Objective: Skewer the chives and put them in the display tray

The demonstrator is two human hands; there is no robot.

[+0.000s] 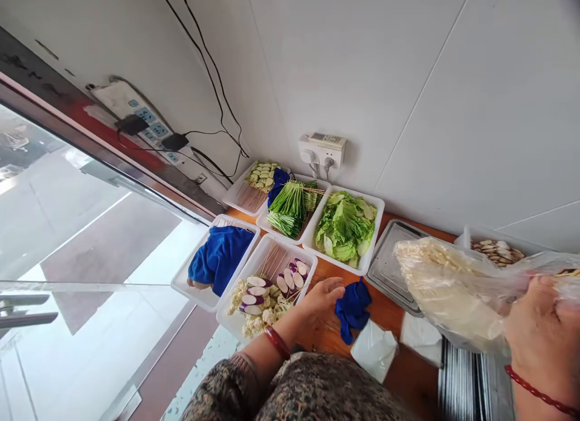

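My left hand (322, 299) is stretched over the wooden table between the tray of eggplant and cauliflower skewers and a crumpled blue cloth (352, 307). Its fingers are extended, with nothing in them. At the right, my right hand (537, 315) grips the gathered neck of a clear plastic bag (457, 294). Pale, thin-stranded food fills the bag; its exact kind is unclear through the plastic. The bag hangs over a grey lidded tray (394, 264) and partly covers it. Behind the bag, a white container (471, 234) holds sliced mushrooms (498, 250).
White trays hold lettuce (347, 228), green vegetable skewers (290, 206), zucchini slices (263, 176), and eggplant (292, 276) with cauliflower. A blue cloth (220, 258) covers another. White packets (375, 348) lie near my body. A power strip (140, 119) and cables hang by the window.
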